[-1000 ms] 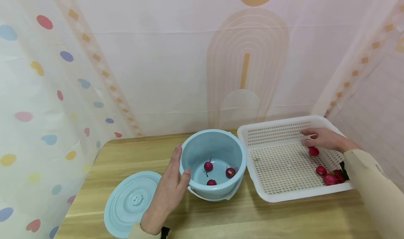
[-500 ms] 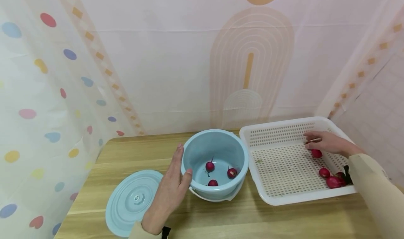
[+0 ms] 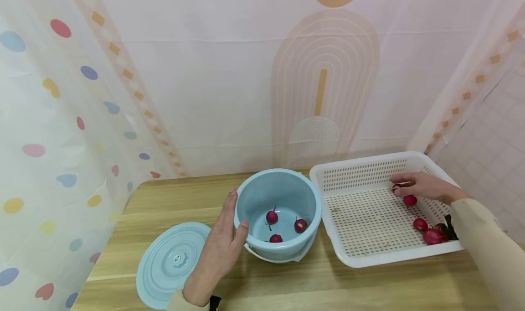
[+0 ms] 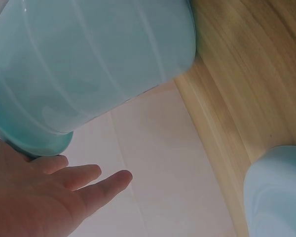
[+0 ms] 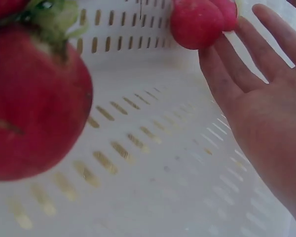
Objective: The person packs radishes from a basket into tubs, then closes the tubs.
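Right hand (image 3: 422, 186) has slid slightly toward the white perforated plastic basket's (image 3: 361, 256) middle; straight fingers (image 5: 222, 74) now touch a small red radish (image 3: 409, 200) on the basket floor, not gripping; left hand (image 3: 219, 251) unchanged, flat against the pale-blue plastic bucket (image 3: 246, 197) on the wooden surface (image 3: 328, 283); pickup likely imminent.

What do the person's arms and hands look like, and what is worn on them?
Both hands are bare: no gloves and no rings visible. The right arm wears a loose cream long sleeve. At the left hand a cream cuff shows. A small black piece, perhaps a strap, sits at each wrist.
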Available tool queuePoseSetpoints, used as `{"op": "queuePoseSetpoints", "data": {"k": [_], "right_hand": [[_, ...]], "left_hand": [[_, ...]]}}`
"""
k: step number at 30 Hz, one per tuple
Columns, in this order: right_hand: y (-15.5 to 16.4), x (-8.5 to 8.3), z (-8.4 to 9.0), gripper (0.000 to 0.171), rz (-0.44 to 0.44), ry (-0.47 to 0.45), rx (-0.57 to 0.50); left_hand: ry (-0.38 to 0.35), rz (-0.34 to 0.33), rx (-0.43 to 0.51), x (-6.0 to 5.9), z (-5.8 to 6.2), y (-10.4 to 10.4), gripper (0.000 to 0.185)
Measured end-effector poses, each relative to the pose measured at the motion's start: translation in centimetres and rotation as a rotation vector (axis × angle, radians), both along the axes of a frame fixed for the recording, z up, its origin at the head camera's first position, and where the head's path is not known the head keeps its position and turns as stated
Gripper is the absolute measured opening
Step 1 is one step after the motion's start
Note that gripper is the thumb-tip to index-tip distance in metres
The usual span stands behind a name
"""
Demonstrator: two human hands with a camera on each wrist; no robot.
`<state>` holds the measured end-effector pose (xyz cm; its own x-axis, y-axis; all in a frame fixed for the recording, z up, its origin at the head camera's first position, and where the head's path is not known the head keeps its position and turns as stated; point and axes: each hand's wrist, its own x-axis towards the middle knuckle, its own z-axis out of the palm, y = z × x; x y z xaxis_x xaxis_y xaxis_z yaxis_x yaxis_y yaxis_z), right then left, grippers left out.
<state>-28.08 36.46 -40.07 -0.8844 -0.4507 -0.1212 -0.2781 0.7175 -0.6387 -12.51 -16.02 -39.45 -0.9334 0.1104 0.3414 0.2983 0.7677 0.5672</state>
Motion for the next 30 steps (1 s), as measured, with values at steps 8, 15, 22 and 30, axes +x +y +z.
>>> {"op": "queuePoseSetpoints", "data": {"k": [8,15,22,30], "right_hand": [[-0.33,-0.22,-0.38,0.051,0.009,0.011,0.054],[-0.34,-0.43,-0.47,0.048,0.014,-0.008,0.039],[-0.29,-0.51,-0.59,0.036,0.014,-0.040,0.032],[-0.39,-0.52,-0.57,0.032,0.025,-0.028,0.048]], "left_hand": [[-0.006,0.000,0.003,0.02,-0.02,0.03,0.072],[-0.023,0.008,0.006,0.09,0.17,0.07,0.072],[0.001,0.003,0.002,0.10,0.18,0.03,0.072],[0.003,0.007,-0.009,0.14,0.07,0.00,0.071]]}}
